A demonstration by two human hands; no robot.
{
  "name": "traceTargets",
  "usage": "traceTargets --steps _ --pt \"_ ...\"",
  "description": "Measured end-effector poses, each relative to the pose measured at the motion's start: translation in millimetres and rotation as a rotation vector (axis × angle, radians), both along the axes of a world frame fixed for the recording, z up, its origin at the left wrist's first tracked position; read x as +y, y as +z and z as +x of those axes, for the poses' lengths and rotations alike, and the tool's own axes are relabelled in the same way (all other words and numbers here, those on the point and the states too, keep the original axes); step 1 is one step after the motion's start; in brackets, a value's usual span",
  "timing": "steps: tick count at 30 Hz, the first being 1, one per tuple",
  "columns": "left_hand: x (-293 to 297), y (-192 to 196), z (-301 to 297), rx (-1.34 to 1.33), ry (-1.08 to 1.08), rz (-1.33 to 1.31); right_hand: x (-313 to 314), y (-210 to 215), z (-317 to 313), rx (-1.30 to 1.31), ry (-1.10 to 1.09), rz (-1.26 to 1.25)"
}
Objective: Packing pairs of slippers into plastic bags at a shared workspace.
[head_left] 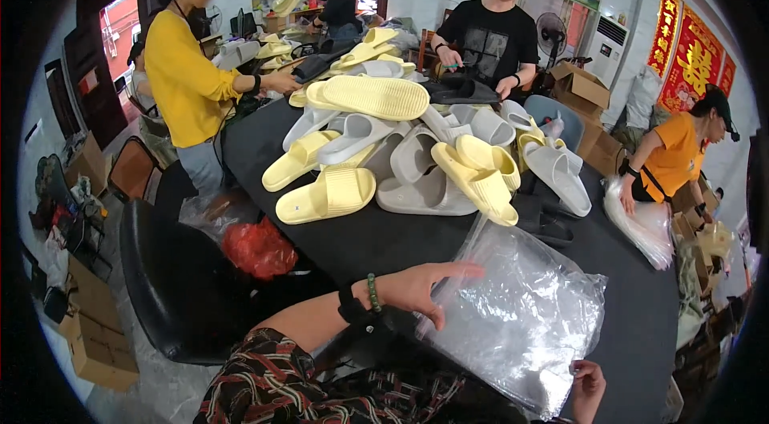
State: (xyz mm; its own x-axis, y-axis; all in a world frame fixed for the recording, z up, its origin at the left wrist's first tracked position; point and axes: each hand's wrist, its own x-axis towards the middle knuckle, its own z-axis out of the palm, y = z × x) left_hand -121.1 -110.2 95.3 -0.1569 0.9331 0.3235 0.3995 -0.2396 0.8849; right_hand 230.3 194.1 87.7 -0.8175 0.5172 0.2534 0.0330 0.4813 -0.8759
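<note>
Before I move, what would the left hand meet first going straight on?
Likely the clear plastic bag; fingers of the left hand overlap it in the picture, though depth leaves contact unclear.

Decently bright room, daylight showing in the doorway [120,44] at upper left. Clear plastic bag [517,308] right of bottom centre has harsh white glare (kinda blown out, honestly). Fisheye bends straight edges near the rim, corners go black.

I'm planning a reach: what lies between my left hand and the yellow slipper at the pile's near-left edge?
Only bare black tabletop lies between the left hand and that yellow slipper, as the head view shows.
</note>
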Motion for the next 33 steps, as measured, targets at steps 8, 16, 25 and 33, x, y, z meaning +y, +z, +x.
traceTargets --steps 8,16,25,33 --pt "7 -18 21 -0.185 0.379 -0.183 -13 -29 -5 -0.090 -0.080 0.428" --pt "5 -47 13 -0.077 0.530 -0.315 6 -49 11 -0.120 -0.316 0.419" --pt "19 -51 23 -0.274 0.510 -0.294 27 -2 25 -0.257 -0.052 0.606" --pt "9 -54 23 -0.306 0.486 -0.292 82 50 -57 -0.093 -0.399 -0.193"
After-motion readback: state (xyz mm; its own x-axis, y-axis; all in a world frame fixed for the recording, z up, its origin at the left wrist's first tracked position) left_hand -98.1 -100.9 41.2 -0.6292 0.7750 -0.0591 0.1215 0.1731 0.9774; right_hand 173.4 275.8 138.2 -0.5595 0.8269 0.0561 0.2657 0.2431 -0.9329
